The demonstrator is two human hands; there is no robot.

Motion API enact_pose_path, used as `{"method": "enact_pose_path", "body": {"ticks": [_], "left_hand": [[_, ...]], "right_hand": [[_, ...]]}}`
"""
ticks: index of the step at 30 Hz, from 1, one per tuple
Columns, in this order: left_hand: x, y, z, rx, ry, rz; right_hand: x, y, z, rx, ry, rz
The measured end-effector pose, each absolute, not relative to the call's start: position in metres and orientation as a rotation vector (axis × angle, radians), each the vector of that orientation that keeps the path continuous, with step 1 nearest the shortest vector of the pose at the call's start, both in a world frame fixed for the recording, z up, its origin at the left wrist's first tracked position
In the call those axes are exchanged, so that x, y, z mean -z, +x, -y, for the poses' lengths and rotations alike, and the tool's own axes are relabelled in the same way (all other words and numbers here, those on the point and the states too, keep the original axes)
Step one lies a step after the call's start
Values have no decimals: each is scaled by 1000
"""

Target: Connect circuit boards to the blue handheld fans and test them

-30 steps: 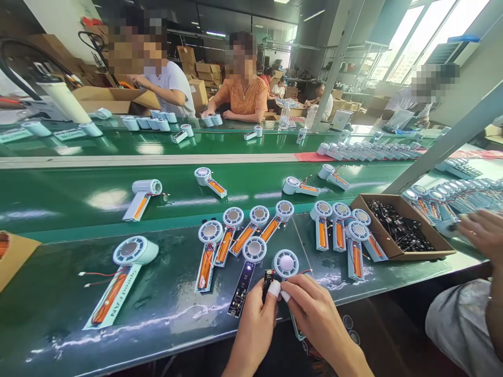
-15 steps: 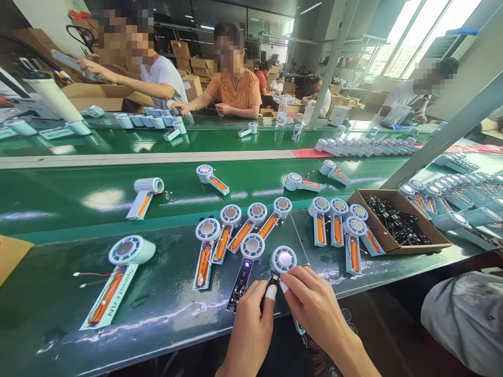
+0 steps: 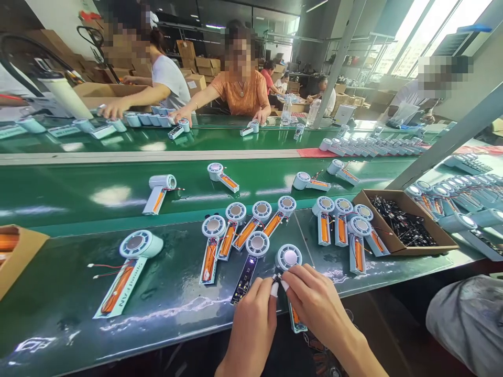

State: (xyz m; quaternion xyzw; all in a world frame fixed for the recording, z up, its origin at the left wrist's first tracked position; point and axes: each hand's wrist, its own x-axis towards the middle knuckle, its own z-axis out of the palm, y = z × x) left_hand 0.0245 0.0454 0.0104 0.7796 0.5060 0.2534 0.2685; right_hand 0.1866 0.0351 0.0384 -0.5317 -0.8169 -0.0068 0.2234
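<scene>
My left hand (image 3: 255, 319) and my right hand (image 3: 318, 301) meet at the bench's front edge, fingers pinched around a small black part (image 3: 277, 278). White covers show on the fingertips. Under my right hand lies a light-blue handheld fan (image 3: 288, 256), its handle with an orange battery partly hidden. Just left of it, a fan with a black circuit board (image 3: 244, 280) in its handle touches the area by my left hand; a light glows on the board. Several open fans (image 3: 210, 251) with orange batteries lie behind.
A cardboard box (image 3: 363, 209) of black circuit boards stands at the right. One fan (image 3: 129, 267) lies at the left, near another box (image 3: 29, 256). A green conveyor (image 3: 70, 183) carries fans; people work beyond it.
The view has shifted slightly, so the bench items appear further right. Both hands stay together at the small part. Across the conveyor, two people have reached toward fans.
</scene>
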Motion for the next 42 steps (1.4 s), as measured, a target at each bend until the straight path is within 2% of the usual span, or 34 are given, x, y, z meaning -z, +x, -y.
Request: {"method": "enact_pose_path", "body": {"ticks": [9, 17, 27, 34, 38, 42], "left_hand": [[-13, 21, -48, -711, 2101, -1373], [-13, 21, -47, -599, 2260, -1393], [-32, 5, -62, -542, 2198, -1139], [-34, 5, -62, -451, 2235, -1125], [-29, 8, -56, -479, 2226, -1197], [-17, 8, -51, -569, 2216, -1286]], "right_hand": [[-39, 190, -35, -107, -1460, 2228], [-38, 183, -34, 11, -1470, 2244], [-33, 203, -37, -529, -1427, 2066], [-33, 200, -40, -473, -1388, 2085], [-41, 207, -34, -542, -1453, 1877], [-45, 226, -23, -647, -1718, 1509]]}}
